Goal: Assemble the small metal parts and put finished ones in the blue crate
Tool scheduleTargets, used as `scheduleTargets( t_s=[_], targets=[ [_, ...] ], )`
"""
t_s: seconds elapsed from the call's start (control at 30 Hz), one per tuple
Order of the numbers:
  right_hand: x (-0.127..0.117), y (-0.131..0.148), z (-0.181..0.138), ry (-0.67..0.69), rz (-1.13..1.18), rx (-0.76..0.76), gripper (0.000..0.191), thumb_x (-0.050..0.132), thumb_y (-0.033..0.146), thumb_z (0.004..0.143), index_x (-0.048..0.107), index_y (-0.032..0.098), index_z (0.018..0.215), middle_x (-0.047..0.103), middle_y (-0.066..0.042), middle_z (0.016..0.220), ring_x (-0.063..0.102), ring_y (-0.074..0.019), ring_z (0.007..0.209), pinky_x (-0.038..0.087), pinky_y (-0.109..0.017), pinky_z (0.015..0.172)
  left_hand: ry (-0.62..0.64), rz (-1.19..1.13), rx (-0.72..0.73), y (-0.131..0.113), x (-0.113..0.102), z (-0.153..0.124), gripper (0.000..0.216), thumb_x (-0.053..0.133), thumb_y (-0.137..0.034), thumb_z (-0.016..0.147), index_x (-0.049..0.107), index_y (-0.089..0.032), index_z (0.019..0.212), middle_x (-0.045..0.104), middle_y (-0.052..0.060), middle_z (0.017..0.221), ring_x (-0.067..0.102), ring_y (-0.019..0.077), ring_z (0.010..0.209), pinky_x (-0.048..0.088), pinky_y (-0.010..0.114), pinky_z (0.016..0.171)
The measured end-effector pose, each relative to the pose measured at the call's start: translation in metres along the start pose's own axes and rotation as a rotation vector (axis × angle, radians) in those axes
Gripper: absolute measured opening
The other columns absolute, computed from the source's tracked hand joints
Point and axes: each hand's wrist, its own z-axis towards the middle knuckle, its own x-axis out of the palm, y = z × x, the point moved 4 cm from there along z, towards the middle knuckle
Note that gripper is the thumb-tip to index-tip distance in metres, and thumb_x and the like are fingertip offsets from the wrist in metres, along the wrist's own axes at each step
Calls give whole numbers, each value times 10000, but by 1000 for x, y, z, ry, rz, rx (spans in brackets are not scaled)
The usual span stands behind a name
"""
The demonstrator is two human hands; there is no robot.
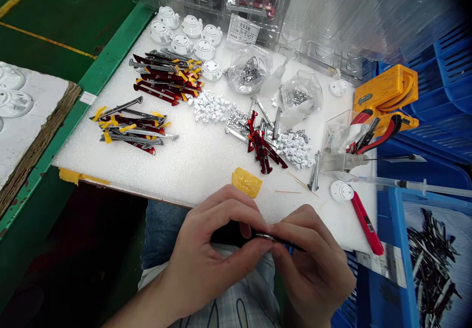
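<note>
Both hands meet over my lap, just in front of the white foam board [191, 170]. My left hand [206, 259] and my right hand [309, 264] are closed in a pinch on the same thin dark metal strip [271, 238], held level between the fingertips. Most of the strip is hidden by my fingers. A small yellow tape piece [247, 181] lies on the board just beyond my hands. Further back lies a pile of red and silver strips [262, 143] among small white parts [295, 146].
Bundles of red and silver strips with yellow tape [132, 129] [167, 74] lie at left. White round caps [184, 35] and bags of metal bits [249, 72] stand at the back. A red-handled tool [365, 222], a syringe [405, 185], an orange tool [387, 92] and blue crates [431, 259] are at right.
</note>
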Motion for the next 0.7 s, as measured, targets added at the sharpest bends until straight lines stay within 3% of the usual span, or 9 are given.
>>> scheduleTargets(
  t_s=[0.17, 0.27, 0.37, 0.57, 0.7],
  targets=[
    [-2, -5, -3, -41, 112, 50, 193, 808, 117, 1049, 820, 234, 1201, 763, -14, 924, 667, -174, 780, 538, -316, 653, -14, 44, 20, 0, -2, 0, 235, 851, -36, 906, 773, -257, 888, 757, -19, 848, 704, 140, 739, 611, 223, 684],
    [-3, -13, -2, -84, 248, 176, 44, 778, 217, 1104, 797, 254, 1118, 729, -3, 861, 665, -175, 763, 516, -302, 629, -25, 127, 18, 2, -6, 0, 246, 773, -13, 886, 740, -257, 883, 737, -21, 844, 703, 147, 752, 602, 237, 702],
    [-2, -16, -1, -100, 319, 230, 88, 741, 319, 1145, 790, 266, 1095, 713, -3, 841, 660, -172, 743, 478, -287, 586, 11, 219, 1, 8, -9, -2, 242, 743, -13, 884, 717, -253, 872, 741, -19, 868, 718, 151, 768, 607, 241, 713],
    [1, -12, -1, -60, 213, 188, 110, 763, 188, 1098, 815, 277, 1137, 741, 10, 873, 670, -169, 766, 529, -294, 638, 87, 315, 3, 19, -9, -14, 215, 792, -80, 952, 805, -278, 1037, 839, 6, 1031, 801, 196, 906, 665, 301, 868],
    [3, -8, -1, -29, 135, 135, 155, 786, 170, 1067, 837, 290, 1150, 744, 3, 880, 664, -181, 762, 538, -311, 635, 108, 301, 43, 14, -7, -14, 183, 894, -154, 980, 831, -278, 1099, 878, 6, 1002, 822, 210, 849, 686, 348, 898]
  ],
)
